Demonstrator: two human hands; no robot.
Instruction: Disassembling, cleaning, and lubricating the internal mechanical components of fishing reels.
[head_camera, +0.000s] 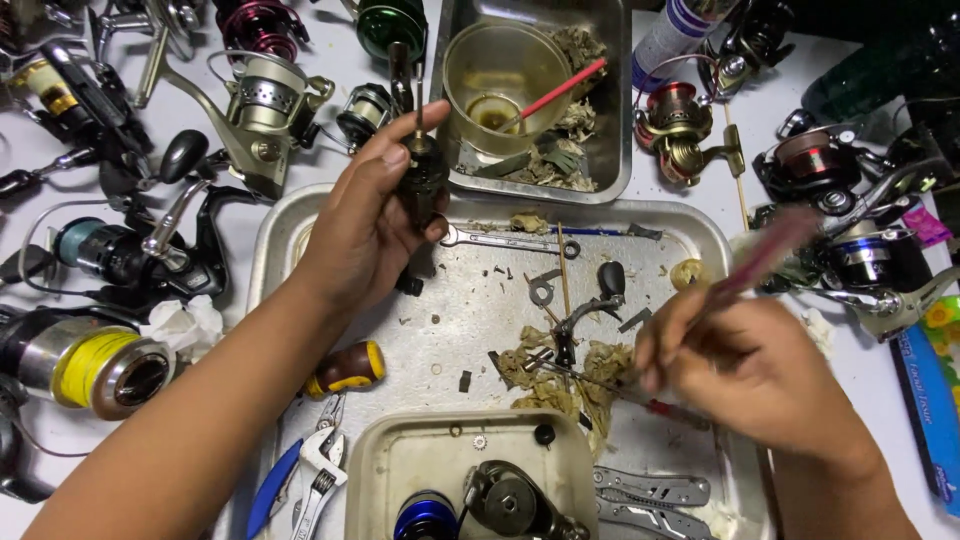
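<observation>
Head view: left hand, grip pinching a dark reel part, raised over the metal tray near its far edge. Right hand, grip pinching a blurred reddish brush above tray's right side. Greasy wads, wrench, loose parts between; reels crowd the counter.

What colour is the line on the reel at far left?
Yellow: the line wound on the reel shows best in the head view.

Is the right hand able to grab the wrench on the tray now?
Probably not right away. The right hand is busy holding a brush. The wrench lies uncovered on the tray, nearer the left hand.
</observation>
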